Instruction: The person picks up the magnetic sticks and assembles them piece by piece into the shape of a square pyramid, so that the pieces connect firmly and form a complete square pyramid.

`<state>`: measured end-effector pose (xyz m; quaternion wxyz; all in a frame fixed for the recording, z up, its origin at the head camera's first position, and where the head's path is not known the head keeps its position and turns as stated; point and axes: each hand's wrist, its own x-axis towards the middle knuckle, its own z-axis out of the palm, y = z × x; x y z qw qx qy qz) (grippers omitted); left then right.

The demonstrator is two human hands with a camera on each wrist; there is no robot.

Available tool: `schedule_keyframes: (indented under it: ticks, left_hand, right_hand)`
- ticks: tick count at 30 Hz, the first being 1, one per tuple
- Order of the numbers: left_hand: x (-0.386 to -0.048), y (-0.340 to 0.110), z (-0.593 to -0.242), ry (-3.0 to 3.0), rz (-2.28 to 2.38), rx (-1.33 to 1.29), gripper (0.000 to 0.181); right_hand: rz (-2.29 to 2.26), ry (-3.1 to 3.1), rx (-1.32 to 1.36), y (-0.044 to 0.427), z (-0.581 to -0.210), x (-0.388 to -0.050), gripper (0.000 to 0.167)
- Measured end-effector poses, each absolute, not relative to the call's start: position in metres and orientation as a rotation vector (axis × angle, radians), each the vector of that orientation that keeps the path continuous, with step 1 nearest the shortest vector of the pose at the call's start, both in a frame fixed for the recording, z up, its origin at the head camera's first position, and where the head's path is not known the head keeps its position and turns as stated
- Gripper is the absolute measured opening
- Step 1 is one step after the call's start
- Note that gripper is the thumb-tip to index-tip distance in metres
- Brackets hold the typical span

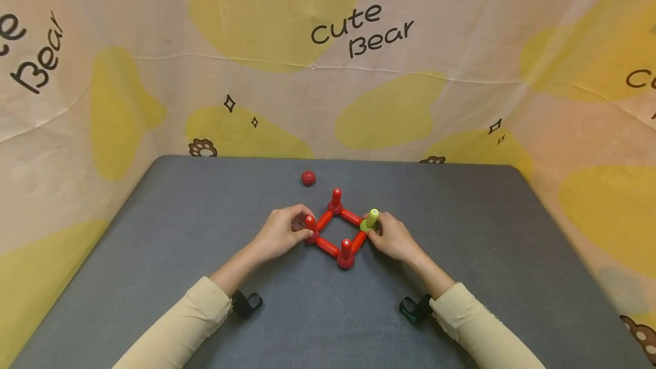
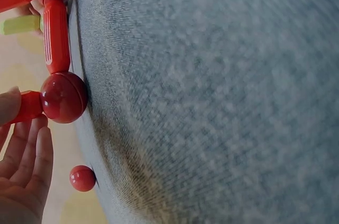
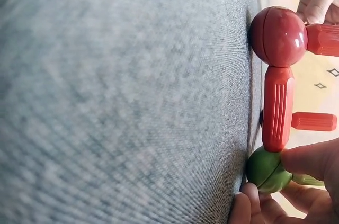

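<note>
On the grey table a flat four-sided frame of red rods joins balls at its corners, each corner bearing an upright rod. Three corner balls are red, among them the near ball; the right one is a green ball with a light green rod. My left hand pinches the upright red rod at the left corner between thumb and fingers. With thumb and fingers, my right hand grips the green ball from the right side.
Behind the frame, a loose red ball lies on the table. A patterned cloth with lettering hangs round the table's back and sides. Dark straps show at both wrists.
</note>
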<state>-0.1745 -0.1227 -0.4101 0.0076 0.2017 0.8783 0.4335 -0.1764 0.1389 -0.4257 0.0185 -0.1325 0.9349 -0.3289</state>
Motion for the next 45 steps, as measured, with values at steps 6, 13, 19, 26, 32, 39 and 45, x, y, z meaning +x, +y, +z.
schedule_keyframes:
  ticks: [6,13,19,26,32,39,45]
  left_hand:
    - [-0.173,-0.125,-0.411,2.757,1.316,0.624,0.022]
    - [-0.173,-0.129,-0.412,2.763,1.280,0.615,0.023]
    - [-0.175,-0.130,-0.414,2.776,1.226,0.614,0.024]
    - [-0.175,-0.128,-0.416,2.795,1.158,0.688,0.022]
    - [-0.172,-0.124,-0.417,2.826,1.110,0.689,0.018]
    - [-0.164,-0.120,-0.416,2.817,1.105,0.697,0.016]
    - [-0.159,-0.115,-0.417,2.806,1.089,0.662,0.019]
  right_hand:
    - [-1.031,2.883,-0.381,0.142,-0.424,-0.171,0.039]
    - [-1.075,2.868,-0.237,0.150,-0.417,-0.152,0.046]
    - [-1.079,2.806,-0.282,0.145,-0.414,-0.133,0.047]
    - [-1.068,2.787,-0.339,0.131,-0.411,-0.121,0.064]
    - [-1.035,2.808,-0.383,0.126,-0.414,-0.124,0.068]
    - [-1.016,2.810,-0.390,0.123,-0.419,-0.135,0.068]
    - [-1.010,2.823,-0.390,0.123,-0.420,-0.143,0.066]
